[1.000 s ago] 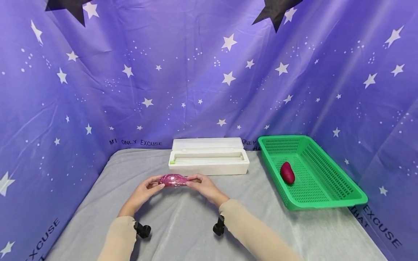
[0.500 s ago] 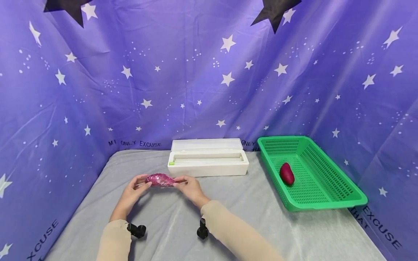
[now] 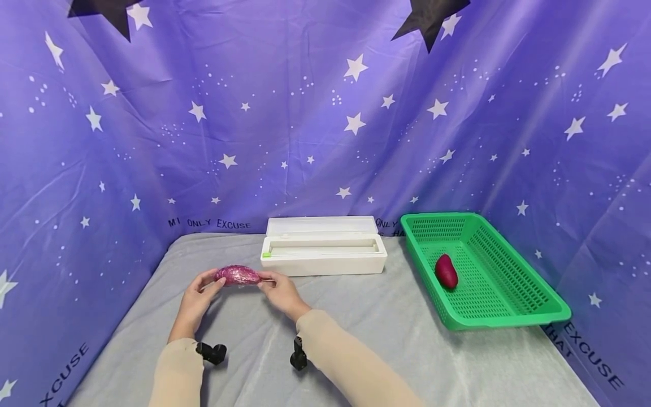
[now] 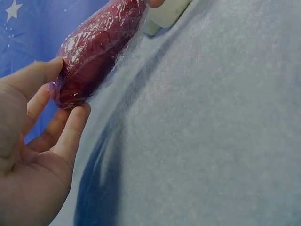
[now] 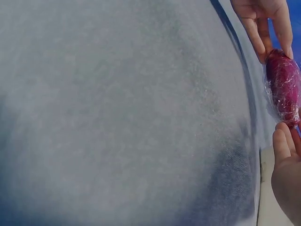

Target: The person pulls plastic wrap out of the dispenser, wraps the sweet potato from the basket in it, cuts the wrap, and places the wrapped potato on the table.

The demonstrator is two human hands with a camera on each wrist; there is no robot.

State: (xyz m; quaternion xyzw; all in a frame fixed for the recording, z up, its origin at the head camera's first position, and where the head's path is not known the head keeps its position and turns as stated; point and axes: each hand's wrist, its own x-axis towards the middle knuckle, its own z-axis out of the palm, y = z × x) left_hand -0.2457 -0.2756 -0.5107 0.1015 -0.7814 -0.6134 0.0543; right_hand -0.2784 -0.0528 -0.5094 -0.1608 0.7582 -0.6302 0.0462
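Between my two hands is a purple-red, elongated sweet potato wrapped in shiny clear cling film, held above the cloth. My left hand pinches its left end between thumb and fingertips. At the opposite end, my right hand pinches with thumb and fingers. In the left wrist view the film lies creased over the sweet potato, and the left hand grips its near tip. The right wrist view has the wrapped sweet potato at its right edge, with the right hand below it.
Behind the hands stands a white cling film dispenser box, its lid raised, with a green slider at its left. A green plastic basket at the right holds one unwrapped purple-red sweet potato. Grey cloth covers the table; a starry purple curtain surrounds it.
Both hands have moved left together, carrying the wrapped sweet potato with them. The box and the basket have stayed in place.
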